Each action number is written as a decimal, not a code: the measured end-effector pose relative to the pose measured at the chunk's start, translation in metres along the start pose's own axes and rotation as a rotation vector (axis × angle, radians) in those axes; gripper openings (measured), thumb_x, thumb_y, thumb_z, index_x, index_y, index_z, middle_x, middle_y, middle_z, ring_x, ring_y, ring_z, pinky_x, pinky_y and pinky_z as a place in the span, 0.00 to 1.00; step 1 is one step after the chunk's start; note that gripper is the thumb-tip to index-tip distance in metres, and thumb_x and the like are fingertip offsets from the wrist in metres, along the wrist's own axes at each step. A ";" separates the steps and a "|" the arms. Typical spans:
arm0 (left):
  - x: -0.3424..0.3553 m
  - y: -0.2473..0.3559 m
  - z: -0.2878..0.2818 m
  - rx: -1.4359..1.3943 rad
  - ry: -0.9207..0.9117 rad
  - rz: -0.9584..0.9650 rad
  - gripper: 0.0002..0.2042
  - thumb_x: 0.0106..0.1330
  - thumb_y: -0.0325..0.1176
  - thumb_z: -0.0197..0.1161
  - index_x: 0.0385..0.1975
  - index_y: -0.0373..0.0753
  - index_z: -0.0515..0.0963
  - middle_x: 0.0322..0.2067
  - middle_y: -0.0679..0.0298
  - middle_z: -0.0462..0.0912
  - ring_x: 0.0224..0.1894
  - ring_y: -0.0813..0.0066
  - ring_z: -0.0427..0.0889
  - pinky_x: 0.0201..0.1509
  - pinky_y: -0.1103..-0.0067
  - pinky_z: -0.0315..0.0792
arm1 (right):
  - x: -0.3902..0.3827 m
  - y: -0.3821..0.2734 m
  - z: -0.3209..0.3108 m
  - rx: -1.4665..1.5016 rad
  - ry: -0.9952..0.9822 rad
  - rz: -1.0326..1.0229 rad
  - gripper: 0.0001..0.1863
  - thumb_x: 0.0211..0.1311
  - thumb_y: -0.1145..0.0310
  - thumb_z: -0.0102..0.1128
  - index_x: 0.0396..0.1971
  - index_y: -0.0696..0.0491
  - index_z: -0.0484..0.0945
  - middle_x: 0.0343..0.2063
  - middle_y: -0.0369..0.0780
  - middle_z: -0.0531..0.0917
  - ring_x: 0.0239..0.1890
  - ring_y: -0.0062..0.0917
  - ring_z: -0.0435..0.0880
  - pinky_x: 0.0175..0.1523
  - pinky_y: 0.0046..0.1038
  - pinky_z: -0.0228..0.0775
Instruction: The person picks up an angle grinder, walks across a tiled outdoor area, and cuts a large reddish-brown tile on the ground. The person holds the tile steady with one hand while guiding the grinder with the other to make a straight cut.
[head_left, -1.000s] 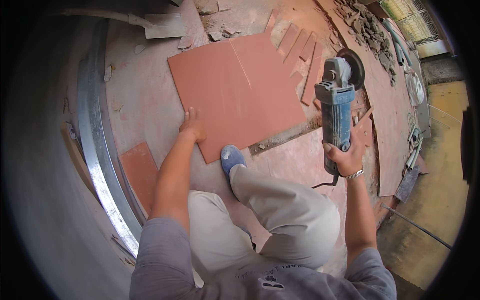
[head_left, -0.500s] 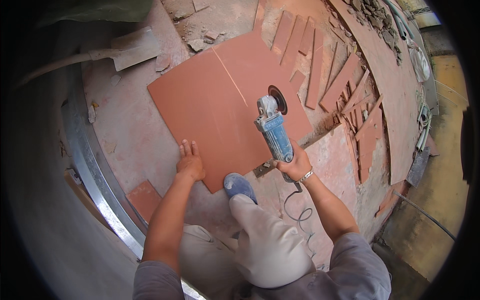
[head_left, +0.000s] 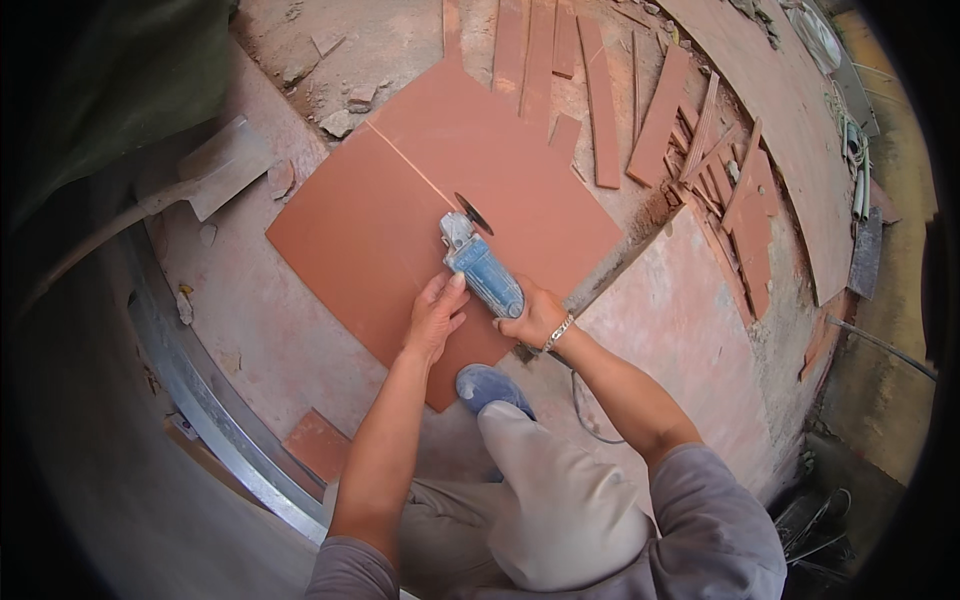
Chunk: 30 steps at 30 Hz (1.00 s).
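My right hand [head_left: 535,318] is closed around the rear of a blue angle grinder [head_left: 485,280]. Its dark disc [head_left: 473,214] is at the near end of a pale straight line [head_left: 405,160] in a large reddish square tile [head_left: 350,230]. My left hand [head_left: 440,310] has its fingers apart, with fingertips at the grinder's left side, apparently touching it. My blue shoe [head_left: 490,388] is at the tile's near corner, and the cord [head_left: 585,405] hangs from the grinder beside my leg.
Several cut tile strips [head_left: 600,115] and rubble [head_left: 340,123] lie beyond the tile. A shovel [head_left: 225,175] and metal channel [head_left: 225,450] are at left, below dark green material [head_left: 120,90]. Pipes [head_left: 860,175] lie far right beside a board [head_left: 780,130].
The grinder has come down and leftward from my right side to the line on the tile. My left hand has left the tile's edge and moved right to the grinder.
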<state>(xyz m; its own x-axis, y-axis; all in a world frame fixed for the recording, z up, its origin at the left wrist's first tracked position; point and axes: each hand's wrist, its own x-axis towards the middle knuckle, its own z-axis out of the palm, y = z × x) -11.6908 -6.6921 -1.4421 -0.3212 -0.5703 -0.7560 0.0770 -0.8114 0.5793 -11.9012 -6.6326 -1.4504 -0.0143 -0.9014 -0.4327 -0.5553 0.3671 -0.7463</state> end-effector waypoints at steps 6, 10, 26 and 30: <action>0.033 0.007 0.016 -0.165 0.075 0.071 0.42 0.64 0.60 0.71 0.70 0.40 0.65 0.66 0.58 0.71 0.70 0.60 0.66 0.73 0.53 0.55 | 0.010 0.000 0.009 0.023 -0.008 0.022 0.46 0.42 0.55 0.76 0.63 0.61 0.72 0.44 0.58 0.86 0.50 0.50 0.87 0.56 0.41 0.78; 0.040 0.009 0.010 -0.107 0.133 0.036 0.40 0.63 0.60 0.72 0.68 0.40 0.68 0.64 0.60 0.74 0.68 0.62 0.69 0.72 0.55 0.57 | 0.013 -0.003 0.010 0.011 -0.025 0.043 0.45 0.42 0.55 0.76 0.63 0.60 0.72 0.44 0.58 0.86 0.50 0.51 0.87 0.56 0.41 0.78; 0.043 0.006 0.010 -0.141 0.164 0.075 0.38 0.62 0.59 0.73 0.64 0.39 0.72 0.58 0.63 0.79 0.62 0.68 0.76 0.67 0.61 0.61 | 0.017 -0.010 0.006 0.010 -0.041 0.061 0.47 0.41 0.56 0.77 0.63 0.62 0.71 0.45 0.59 0.86 0.50 0.51 0.86 0.57 0.41 0.78; 0.044 0.006 0.010 -0.145 0.175 0.077 0.38 0.62 0.59 0.74 0.64 0.39 0.72 0.57 0.64 0.79 0.60 0.68 0.76 0.66 0.61 0.62 | 0.017 -0.014 0.005 0.020 -0.050 0.073 0.47 0.41 0.56 0.77 0.64 0.62 0.71 0.46 0.59 0.85 0.51 0.51 0.86 0.58 0.41 0.77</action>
<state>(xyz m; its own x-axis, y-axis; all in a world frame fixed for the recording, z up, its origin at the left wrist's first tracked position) -11.7140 -6.7210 -1.4687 -0.1413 -0.6340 -0.7603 0.2339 -0.7676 0.5967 -11.8895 -6.6520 -1.4495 -0.0122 -0.8598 -0.5105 -0.5379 0.4360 -0.7215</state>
